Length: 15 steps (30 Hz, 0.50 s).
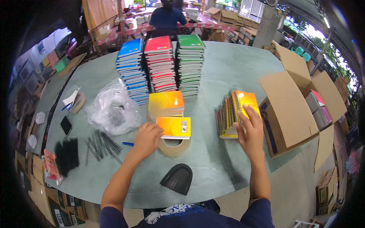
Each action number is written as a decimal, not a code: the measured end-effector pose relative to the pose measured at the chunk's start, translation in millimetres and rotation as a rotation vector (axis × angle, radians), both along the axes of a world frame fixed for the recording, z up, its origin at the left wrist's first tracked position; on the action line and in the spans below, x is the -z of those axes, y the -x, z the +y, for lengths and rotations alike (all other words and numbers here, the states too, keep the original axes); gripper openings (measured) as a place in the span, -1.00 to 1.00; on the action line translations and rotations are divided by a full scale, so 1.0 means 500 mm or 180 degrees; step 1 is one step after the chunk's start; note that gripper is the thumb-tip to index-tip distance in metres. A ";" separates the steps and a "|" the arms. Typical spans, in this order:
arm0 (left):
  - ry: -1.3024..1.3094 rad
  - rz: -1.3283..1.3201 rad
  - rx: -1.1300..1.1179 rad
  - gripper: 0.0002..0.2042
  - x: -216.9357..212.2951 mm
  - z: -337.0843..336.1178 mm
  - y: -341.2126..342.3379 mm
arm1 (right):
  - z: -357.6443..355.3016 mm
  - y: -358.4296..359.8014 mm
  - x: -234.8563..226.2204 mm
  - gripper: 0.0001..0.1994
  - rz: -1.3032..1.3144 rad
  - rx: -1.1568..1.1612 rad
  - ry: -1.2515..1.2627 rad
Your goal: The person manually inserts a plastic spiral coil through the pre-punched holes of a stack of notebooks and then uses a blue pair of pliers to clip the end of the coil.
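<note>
My left hand [146, 140] is closed at the left edge of an orange-and-yellow notebook [173, 127]. That notebook lies over the far part of a wide roll of tape [173, 148]. Just behind it is a pile of similar yellow notebooks [166, 101]. My right hand [251, 127] rests with fingers apart against the near right side of a stack of yellow spiral-bound notebooks [227, 116], whose black coils face left and up. Part of that stack's cover is hidden under my fingers.
Tall stacks of blue [132, 72], red [161, 64] and green notebooks [190, 64] stand at the back. A clear plastic bag [114, 108], loose black coils [102, 146] and a blue pen [128, 144] lie left. A black curved pad [178, 178] sits in front; an open carton [291, 110] stands right.
</note>
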<state>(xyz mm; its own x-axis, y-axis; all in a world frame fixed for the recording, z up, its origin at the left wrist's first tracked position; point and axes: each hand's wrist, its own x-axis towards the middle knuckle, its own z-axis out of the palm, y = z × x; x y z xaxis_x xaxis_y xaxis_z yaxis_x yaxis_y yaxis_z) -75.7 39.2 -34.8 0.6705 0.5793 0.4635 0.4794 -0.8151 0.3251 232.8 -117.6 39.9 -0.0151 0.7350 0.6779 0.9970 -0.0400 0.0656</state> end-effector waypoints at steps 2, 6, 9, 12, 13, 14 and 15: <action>0.0172 0.0037 0.0010 -0.75 0.028 0.005 -0.009 | 0.021 0.055 0.038 -0.61 0.1681 -0.1076 -0.0034; -0.0230 0.0373 0.0159 -0.71 0.044 -0.023 -0.084 | 0.160 0.125 0.227 -0.69 0.3738 -0.0606 0.0696; -0.0030 0.0844 0.0017 -0.61 0.035 -0.031 -0.088 | 0.225 0.144 0.261 -0.69 0.5466 -0.0938 0.1472; 0.0062 0.0680 0.0002 -0.52 0.028 -0.033 -0.075 | 0.232 0.161 0.252 -0.73 0.5231 -0.0847 0.1574; -0.0021 0.0262 0.0048 -0.51 0.023 -0.034 -0.070 | 0.227 0.160 0.243 -0.73 0.5220 -0.0871 0.1611; -0.0014 0.0258 0.0013 -0.51 0.016 -0.033 -0.066 | 0.216 0.153 0.231 -0.76 0.5328 -0.1250 0.1123; 0.0389 -0.0837 -0.0504 -0.53 -0.003 -0.031 -0.069 | 0.203 0.144 0.215 -0.78 0.5408 -0.1597 0.0600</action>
